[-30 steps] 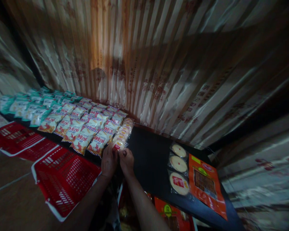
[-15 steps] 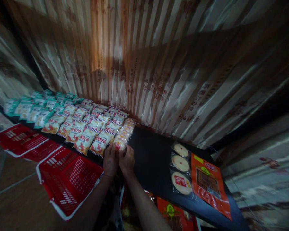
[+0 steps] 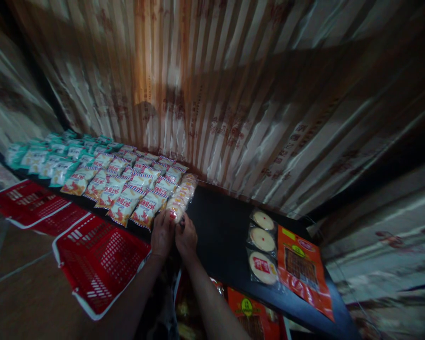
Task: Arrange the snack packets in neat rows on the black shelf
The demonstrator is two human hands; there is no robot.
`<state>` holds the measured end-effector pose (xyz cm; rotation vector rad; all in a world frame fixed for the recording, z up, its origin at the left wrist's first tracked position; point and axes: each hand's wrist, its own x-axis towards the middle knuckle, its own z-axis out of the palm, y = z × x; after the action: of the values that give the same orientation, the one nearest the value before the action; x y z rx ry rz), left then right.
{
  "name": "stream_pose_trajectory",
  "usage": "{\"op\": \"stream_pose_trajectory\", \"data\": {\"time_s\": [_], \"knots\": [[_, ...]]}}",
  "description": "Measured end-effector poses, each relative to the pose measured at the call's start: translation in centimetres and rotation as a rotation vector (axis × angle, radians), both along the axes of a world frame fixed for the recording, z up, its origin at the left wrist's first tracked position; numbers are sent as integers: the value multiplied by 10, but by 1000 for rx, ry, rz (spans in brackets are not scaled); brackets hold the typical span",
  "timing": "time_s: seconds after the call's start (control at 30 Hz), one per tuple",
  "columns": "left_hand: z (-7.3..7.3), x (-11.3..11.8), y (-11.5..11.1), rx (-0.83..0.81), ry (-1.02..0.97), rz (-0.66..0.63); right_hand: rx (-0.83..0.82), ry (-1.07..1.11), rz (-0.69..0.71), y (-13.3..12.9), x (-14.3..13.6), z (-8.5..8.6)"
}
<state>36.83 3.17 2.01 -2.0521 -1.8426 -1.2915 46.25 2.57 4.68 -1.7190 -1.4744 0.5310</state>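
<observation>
A clear-wrapped row of round, pale pastries (image 3: 181, 196) lies on the black shelf (image 3: 216, 222), running away from me. At its near end, my left hand (image 3: 162, 234) and my right hand (image 3: 186, 236) grip the pack from either side, fingers closed on it. The fingertips are partly hidden behind my hands. Directly left of the pack, several white snack bags with red lettering (image 3: 143, 208) stand in rows, close against it.
Teal snack bags (image 3: 62, 167) fill the shelf's far left. Wrapped round cakes (image 3: 263, 267) and an orange packet (image 3: 302, 267) lie on the right. Red baskets (image 3: 102, 259) stand below left; another orange packet (image 3: 250, 311) sits lower down. Printed corrugated sheeting (image 3: 212, 104) rises behind.
My hands keep their hold at the near end of the pastry pack and have hardly moved. The view has shifted slightly, so the right-hand items appear a little further left.
</observation>
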Motion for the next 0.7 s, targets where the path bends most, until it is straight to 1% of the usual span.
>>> {"op": "stream_pose_trajectory", "data": {"time_s": [0.13,0.27,0.5,0.7], "knots": [[-4,-1,1,33,-12,-11,-9,36,23,-1,1,-1],[-3,0,1,41,-24,4,48,81,16,-3,2,-4],[-3,0,2,21,-19,-9,57,27,28,0,4,-6],[-5,-1,3,20,-20,-31,63,57,50,-2,5,-6]]}}
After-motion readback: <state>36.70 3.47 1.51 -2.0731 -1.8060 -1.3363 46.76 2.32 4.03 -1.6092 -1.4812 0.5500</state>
